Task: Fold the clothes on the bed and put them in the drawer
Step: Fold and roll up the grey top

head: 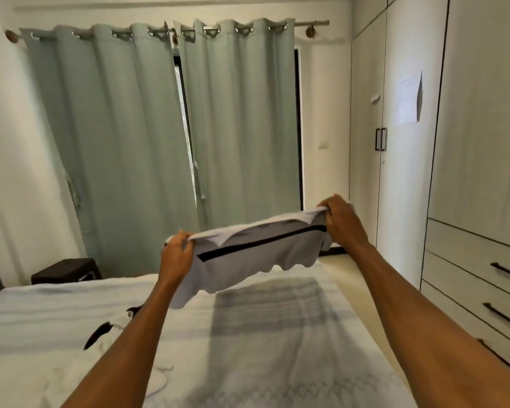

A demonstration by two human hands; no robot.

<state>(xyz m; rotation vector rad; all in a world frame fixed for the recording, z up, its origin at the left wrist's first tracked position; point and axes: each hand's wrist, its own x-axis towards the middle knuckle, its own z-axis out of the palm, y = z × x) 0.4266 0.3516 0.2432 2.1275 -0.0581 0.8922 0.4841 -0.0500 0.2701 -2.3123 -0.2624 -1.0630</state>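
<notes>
Black-and-white garment (pixel 106 331) partly behind left forearm; drawers (pixel 483 290) cut off right.

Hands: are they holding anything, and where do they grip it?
Both hands hold a grey garment above the bed; left hand and right hand each grip its upper edge.

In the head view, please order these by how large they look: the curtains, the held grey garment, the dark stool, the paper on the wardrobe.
1. curtains
2. grey garment
3. dark stool
4. paper

Stool and paper look nearly alike, so their order is unsure.

Home bedroom, bed (pixel 248 334) with pale cover, curtained window (pixel 165 136), fitted wardrobe (pixel 409 142) with drawers (pixel 468 284)
</notes>
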